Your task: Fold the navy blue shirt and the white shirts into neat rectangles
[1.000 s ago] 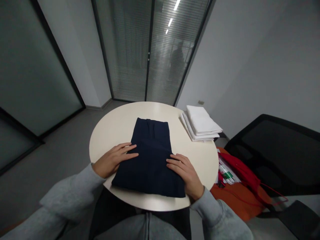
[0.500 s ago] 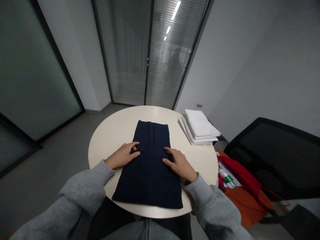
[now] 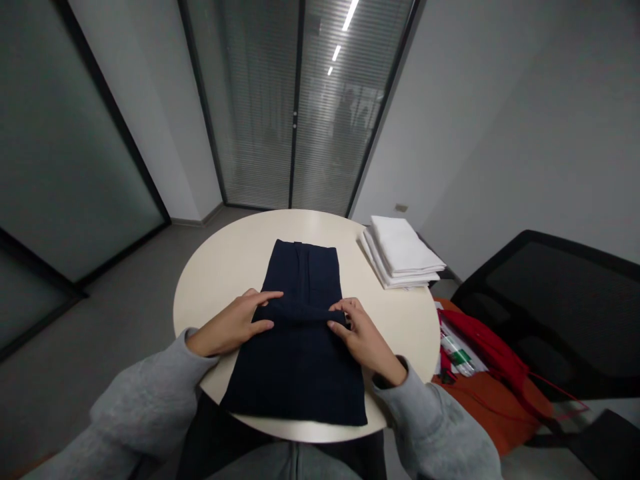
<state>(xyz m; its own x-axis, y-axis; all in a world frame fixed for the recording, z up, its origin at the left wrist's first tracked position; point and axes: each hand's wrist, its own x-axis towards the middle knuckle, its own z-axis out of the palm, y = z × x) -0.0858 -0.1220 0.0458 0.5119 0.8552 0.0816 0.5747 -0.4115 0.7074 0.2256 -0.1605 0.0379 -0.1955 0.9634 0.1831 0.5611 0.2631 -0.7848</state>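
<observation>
A dark navy folded cloth (image 3: 300,367), its exact kind unclear, lies lengthwise over the round table with a strip or pleat running down its far half. A raised fold crosses its middle. At the left end of this fold rests my left hand (image 3: 237,322), its index finger stretched over the cloth and its thumb apart from it. My right hand (image 3: 360,333) pinches the fold's right end between thumb and fingers, lifting it slightly. Some of the left hand's fingers are hidden underneath.
White folded cloths (image 3: 403,250) are stacked on the right rim of the round table (image 3: 215,273). Close by on the right stands an orange-seated chair (image 3: 500,420) with a black mesh back, holding a red bag (image 3: 480,340) and a clear-wrapped packet (image 3: 457,353). Glass panels stand behind.
Both hands have moved slightly toward me. A ridge has risen across the cloth's middle, and my right hand has closed on its right end.
</observation>
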